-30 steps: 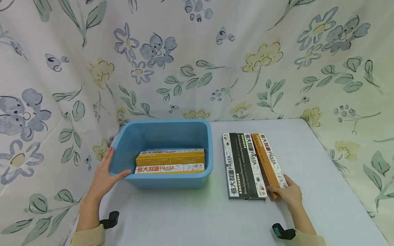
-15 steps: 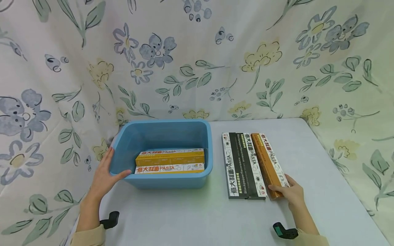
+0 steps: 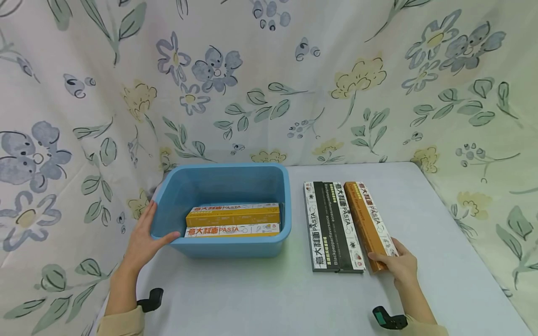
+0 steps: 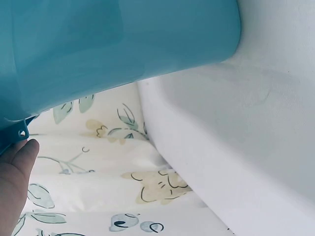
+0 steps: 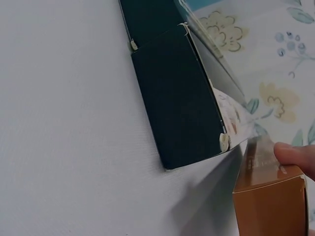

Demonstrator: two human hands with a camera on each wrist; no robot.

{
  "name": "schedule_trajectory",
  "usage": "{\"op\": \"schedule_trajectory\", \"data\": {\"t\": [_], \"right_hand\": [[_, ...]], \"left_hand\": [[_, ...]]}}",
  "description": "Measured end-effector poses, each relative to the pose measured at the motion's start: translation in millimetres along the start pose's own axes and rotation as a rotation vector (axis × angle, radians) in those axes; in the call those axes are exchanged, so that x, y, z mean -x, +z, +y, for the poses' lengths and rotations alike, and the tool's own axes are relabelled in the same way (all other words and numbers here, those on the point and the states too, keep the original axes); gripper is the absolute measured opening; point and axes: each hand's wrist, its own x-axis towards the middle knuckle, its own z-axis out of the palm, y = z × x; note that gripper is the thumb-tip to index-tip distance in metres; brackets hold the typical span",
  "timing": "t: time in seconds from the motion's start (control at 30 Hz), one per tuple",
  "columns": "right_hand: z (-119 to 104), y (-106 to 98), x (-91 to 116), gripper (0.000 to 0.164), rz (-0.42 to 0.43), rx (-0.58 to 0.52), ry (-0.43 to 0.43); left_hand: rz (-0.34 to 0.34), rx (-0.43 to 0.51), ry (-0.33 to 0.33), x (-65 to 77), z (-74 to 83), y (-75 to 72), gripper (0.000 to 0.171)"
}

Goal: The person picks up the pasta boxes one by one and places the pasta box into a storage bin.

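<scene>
Head view: right hand (image 3: 402, 267) grips an orange box (image 3: 370, 223), shifted slightly rightward; left hand (image 3: 145, 239) still holds the blue tub (image 3: 231, 249).

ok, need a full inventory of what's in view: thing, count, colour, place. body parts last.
Blue tub: 1, blue, on the table, left of the loose boxes
Yellow pasta boxes: 2 visible, yellow and white, inside the tub
Black pasta boxes: 2, black and white, side by side on the table, right of the tub
Orange pasta box: 1, orange-brown and white, right of the black pair
Table: 1, white, under everything
Floral cloth: pieces not countable, off-white with blue, yellow and green print, behind and beside the table
Wrist devices: 2, black, one at each wrist
Sleeves: 2, beige, bottom edge
Left hand: 1, holding the tub's near-left corner
Right hand: 1, gripping the orange box's near end
</scene>
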Motion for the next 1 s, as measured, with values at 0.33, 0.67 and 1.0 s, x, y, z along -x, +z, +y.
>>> {"op": "schedule_trajectory", "data": {"t": [0.33, 0.67, 1.0], "right_hand": [[-9.2, -3.3, 4.3, 0.099, 0.013, 0.01, -0.031], [-17.1, -7.4, 11.0, 0.098, 0.031, 0.017, -0.059], [-25.3, -11.1, 16.0, 0.097, 0.023, 0.019, -0.061]], "left_hand": [[-0.003, 0.004, -0.002, 0.3, -0.1, -0.3, 0.106], [-0.006, -0.002, -0.006, 0.3, 0.6, -0.4, 0.107], [-0.008, -0.002, -0.011, 0.7, 0.3, -0.5, 0.107]]}}
